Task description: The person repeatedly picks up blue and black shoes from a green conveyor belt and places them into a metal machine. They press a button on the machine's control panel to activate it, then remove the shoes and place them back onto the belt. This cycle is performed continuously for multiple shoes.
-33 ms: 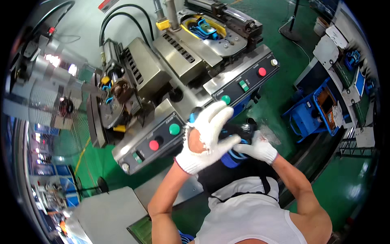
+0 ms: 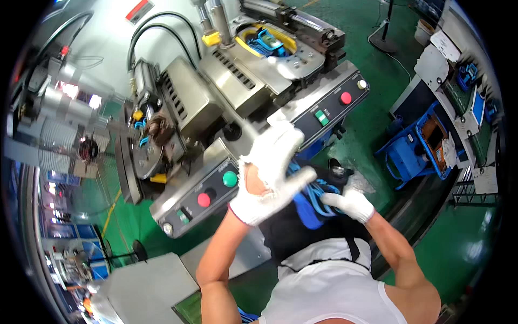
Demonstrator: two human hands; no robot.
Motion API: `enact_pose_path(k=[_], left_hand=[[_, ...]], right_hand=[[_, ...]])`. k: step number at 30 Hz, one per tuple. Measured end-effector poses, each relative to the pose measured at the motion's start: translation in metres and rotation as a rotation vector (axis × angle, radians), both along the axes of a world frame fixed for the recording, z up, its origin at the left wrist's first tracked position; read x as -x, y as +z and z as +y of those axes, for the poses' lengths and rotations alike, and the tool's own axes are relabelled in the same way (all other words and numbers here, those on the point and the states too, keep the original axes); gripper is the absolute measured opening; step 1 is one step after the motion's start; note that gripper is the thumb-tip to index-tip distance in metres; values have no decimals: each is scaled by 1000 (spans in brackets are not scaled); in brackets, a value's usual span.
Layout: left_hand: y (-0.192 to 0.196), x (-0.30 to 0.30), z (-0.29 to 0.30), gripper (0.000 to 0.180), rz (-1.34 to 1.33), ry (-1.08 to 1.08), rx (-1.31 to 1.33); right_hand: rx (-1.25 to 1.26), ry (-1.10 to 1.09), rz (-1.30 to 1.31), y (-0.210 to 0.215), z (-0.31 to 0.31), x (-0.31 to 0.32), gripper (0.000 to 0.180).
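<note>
Both my hands wear white knitted gloves. My left hand (image 2: 272,173) is raised before the machine's panel, fingers stretched and thumb spread, with a worn hole baring skin. Its thumb overlaps the near side of a black-and-blue shoe upper (image 2: 310,208); whether it touches it I cannot tell. My right hand (image 2: 350,204) is closed on the upper's right edge, beside its blue laces (image 2: 321,190). The upper's far end is partly hidden behind my left hand. It hangs in front of my dark apron, close to my body.
A metal press machine (image 2: 232,81) stands ahead, with a green button (image 2: 230,179) and red button (image 2: 346,98) on its panels. Another blue upper (image 2: 270,43) sits in its yellow-rimmed mould. A blue crate (image 2: 415,140) stands right, a grey table (image 2: 145,281) lower left, a fan (image 2: 89,148) at left.
The upper has turned so more of its blue laces show, and its end no longer shows left of my left hand. My right hand has shifted slightly toward me and rightward.
</note>
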State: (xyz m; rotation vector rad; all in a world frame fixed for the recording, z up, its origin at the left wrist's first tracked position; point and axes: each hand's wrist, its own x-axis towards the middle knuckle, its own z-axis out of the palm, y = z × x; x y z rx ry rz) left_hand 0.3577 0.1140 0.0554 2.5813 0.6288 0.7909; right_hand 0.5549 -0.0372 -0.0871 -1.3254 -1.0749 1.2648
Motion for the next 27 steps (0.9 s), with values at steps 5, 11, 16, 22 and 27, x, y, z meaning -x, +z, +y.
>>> enact_pose_path(k=[5, 11, 16, 22, 27], left_hand=[[-27, -68, 161, 62, -66, 303, -65], [-76, -139, 355, 80, -14, 671, 115], [-117, -191, 407, 51, -57, 739, 124], [-136, -182, 436, 30, -234, 684, -87], [-70, -173, 366, 28, -556, 635, -3]], right_hand=[[447, -541, 419, -29, -67, -46, 36], [456, -826, 529, -77, -85, -71, 36], [421, -814, 650, -110, -88, -87, 55], [473, -773, 568, -97, -55, -95, 58], [376, -842, 558, -86, -62, -82, 37]])
